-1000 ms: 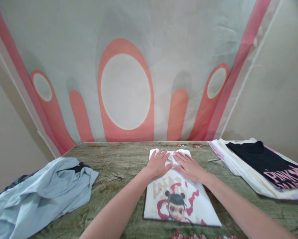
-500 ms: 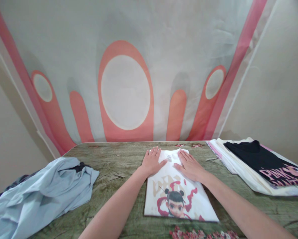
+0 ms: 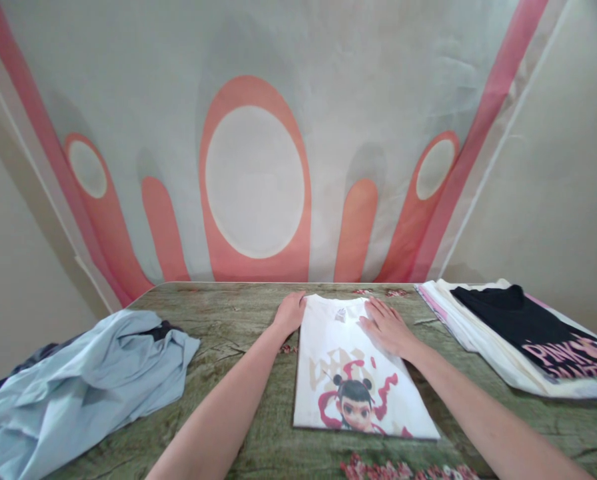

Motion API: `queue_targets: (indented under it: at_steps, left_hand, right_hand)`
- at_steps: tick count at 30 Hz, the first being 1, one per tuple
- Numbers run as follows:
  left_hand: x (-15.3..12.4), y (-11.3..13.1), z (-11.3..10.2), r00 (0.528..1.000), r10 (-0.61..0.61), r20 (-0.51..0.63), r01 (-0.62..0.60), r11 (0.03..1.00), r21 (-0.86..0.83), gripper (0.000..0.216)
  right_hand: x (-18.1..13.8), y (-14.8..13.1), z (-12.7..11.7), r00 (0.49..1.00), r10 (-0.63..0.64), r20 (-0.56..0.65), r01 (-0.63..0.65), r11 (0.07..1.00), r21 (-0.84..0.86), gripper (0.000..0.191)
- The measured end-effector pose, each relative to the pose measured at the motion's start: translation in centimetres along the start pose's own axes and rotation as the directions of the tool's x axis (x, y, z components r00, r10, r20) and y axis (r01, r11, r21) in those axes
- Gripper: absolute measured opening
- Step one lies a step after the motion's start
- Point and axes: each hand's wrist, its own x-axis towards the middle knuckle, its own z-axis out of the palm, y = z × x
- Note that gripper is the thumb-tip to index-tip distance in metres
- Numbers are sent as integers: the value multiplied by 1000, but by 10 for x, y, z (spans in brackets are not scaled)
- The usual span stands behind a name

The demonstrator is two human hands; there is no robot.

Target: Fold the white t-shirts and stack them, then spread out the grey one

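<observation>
A white T-shirt [image 3: 351,360], folded into a neat rectangle, lies flat in front of me with its collar at the far end. A cartoon figure with red ribbons is printed on its near half. At the far left corner, my left hand [image 3: 290,313] is closed on the shirt's edge, its fingertips partly hidden. My right hand [image 3: 387,328] rests flat on the far right shoulder of the shirt, fingers stretched out.
Crumpled light-blue clothing [image 3: 103,380] lies on the left, over darker fabric. On the right is a stack of folded shirts, a black T-shirt [image 3: 523,320] on top. The wood-patterned tabletop [image 3: 238,313] ends at the printed backdrop [image 3: 258,267].
My left hand has slid left off the shirt's top and closed at its corner. My right hand has shifted slightly right, uncovering more of the collar area.
</observation>
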Motion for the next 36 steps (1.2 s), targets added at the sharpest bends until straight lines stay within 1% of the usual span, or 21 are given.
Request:
queue_targets:
  at_steps: [5,8,11,13,16,18,20,23,30,32,36]
  left_hand:
    - [4,-6,-1,996,-88,0,87,982,-165,32]
    - [5,-9,-4,987,-158,23,157,941,-298,37]
    - [4,-12,-8,972,-219,83,233,860,-453,49]
    - [4,-13,-11,963,-230,143,270,790,-551,57]
    - [2,-13,-13,955,-189,227,294,686,-665,61]
    - [2,-12,-14,954,-152,258,295,631,-717,61]
    - [1,-10,-15,956,-124,267,287,594,-752,60]
    - [1,-7,-17,959,-95,265,271,568,-777,57]
    - [1,-3,-21,962,-81,261,258,590,-765,51]
    - [2,-2,-20,954,-120,276,293,585,-757,50]
    - [3,-1,-14,923,-214,320,385,549,-742,46]
  right_hand:
    - [4,9,6,999,-43,-5,43,999,20,71]
    - [5,13,9,997,-80,-11,80,996,25,71]
    - [6,16,11,995,-101,-22,101,994,26,70]
    - [6,16,11,994,-109,-31,110,993,31,69]
    - [5,15,10,993,-116,-37,118,992,39,69]
    - [4,15,10,993,-113,-43,115,992,45,68]
    - [4,15,10,993,-107,-51,110,993,52,67]
    - [4,14,9,993,-106,-49,109,992,67,67]
    - [0,5,-3,996,-87,-28,89,992,91,64]
    - [-1,1,-7,997,-80,-17,81,992,100,64]
    - [-4,-4,-15,998,-63,-12,64,992,110,60]
